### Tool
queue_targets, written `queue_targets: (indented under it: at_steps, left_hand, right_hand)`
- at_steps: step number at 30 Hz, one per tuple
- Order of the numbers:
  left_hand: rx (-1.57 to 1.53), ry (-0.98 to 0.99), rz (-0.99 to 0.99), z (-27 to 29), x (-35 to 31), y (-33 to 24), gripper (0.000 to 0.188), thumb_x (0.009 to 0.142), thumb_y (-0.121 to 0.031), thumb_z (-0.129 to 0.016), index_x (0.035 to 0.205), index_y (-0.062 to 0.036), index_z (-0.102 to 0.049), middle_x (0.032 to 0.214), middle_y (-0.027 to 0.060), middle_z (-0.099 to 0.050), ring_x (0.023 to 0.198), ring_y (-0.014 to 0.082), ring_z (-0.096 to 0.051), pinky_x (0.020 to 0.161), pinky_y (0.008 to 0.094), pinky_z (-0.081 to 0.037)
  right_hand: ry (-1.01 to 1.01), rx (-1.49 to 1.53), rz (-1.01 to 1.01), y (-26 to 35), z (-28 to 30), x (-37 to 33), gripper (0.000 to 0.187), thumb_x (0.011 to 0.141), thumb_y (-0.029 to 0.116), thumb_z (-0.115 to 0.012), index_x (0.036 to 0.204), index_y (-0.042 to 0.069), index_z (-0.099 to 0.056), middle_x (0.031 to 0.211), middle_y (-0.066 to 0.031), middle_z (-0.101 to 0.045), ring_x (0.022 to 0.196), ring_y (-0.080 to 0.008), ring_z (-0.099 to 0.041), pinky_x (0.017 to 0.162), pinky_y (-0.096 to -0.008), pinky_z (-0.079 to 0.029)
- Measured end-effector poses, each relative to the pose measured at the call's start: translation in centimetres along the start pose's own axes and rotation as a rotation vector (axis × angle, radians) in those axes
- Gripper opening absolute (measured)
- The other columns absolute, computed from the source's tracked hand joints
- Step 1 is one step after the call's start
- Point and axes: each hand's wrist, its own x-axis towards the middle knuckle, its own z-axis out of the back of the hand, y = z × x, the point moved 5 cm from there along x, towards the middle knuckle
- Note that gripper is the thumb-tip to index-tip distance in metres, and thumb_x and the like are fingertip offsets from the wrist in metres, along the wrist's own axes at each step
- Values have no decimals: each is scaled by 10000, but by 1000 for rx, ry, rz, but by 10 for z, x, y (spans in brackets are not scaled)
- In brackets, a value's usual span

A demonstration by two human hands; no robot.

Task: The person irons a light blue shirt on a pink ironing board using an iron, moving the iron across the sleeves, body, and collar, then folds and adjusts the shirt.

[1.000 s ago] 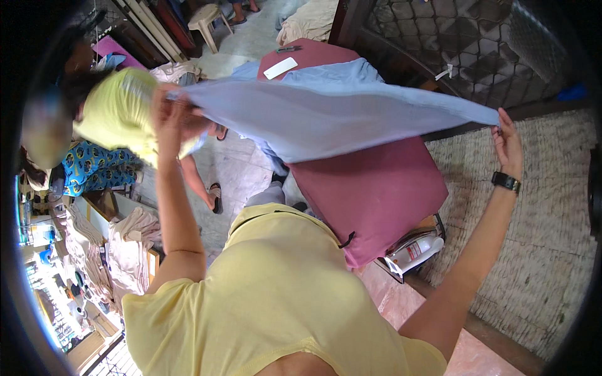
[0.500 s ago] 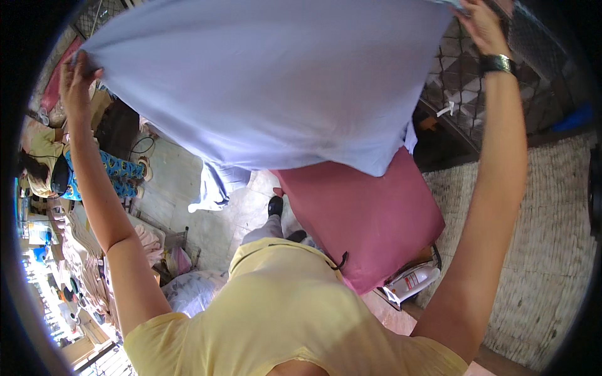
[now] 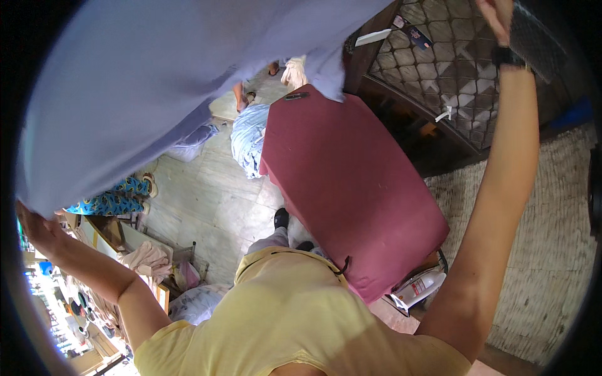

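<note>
Into the upper left now with the blue-grey cloth (image 3: 157,81), swept across from top centre a moment ago! At its lower edge, far left, the left hand (image 3: 41,232): fingers too dark to tell any grip. High in the upper right corner, the right hand (image 3: 497,17), fingers out of frame, grip impossible to tell. In the middle, far more maroon-covered board (image 3: 354,182) on show, so cloth mostly off it, just one flap across its upper end. Left of that, a light-blue bundle (image 3: 249,141).
</note>
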Motion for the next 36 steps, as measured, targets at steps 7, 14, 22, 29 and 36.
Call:
queue_targets:
  at_steps: [7,14,22,29,36]
  left_hand:
    - [-744,1220,655,-206,-215,-119,181,869,-67,-672,1013,-29,-569,934,42,-574,632,93,-555,576,245,-476]
    - [-1109,1990,620,-308,-368,-202,188,1027,-155,-537,1166,-46,-603,1037,63,-623,989,152,-537,890,300,-425]
    - [-1116,2421,417,-354,-535,-232,274,1031,-249,-526,1179,-38,-619,1043,80,-660,941,188,-578,834,346,-455]
    - [-938,2681,58,-346,-639,-252,404,1015,-365,-536,1284,-68,-587,1096,93,-679,982,246,-618,854,380,-483]
    - [-966,2623,587,-385,-541,-224,486,993,-310,-581,1428,-111,-499,1413,110,-518,1258,238,-510,1067,364,-403]
  right_hand:
    - [-97,-200,-220,-19,129,-150,318,990,103,-564,1300,39,-534,1236,-70,-595,1111,-168,-572,930,-320,-466]
    - [-150,-508,-773,-120,284,-363,121,943,42,-558,1015,110,-627,865,26,-597,657,-79,-561,523,-224,-447]
    - [-177,-1086,-878,-222,363,-508,217,853,-51,-522,877,50,-712,734,-26,-652,740,-125,-637,666,-272,-523]
    - [-188,-1369,-797,-234,357,-550,211,807,-47,-528,857,29,-719,871,-120,-735,819,-281,-691,766,-382,-531]
    - [-546,-1918,-528,-212,241,-579,382,825,134,-661,1195,69,-592,1181,-190,-564,1120,-369,-509,945,-488,-401]
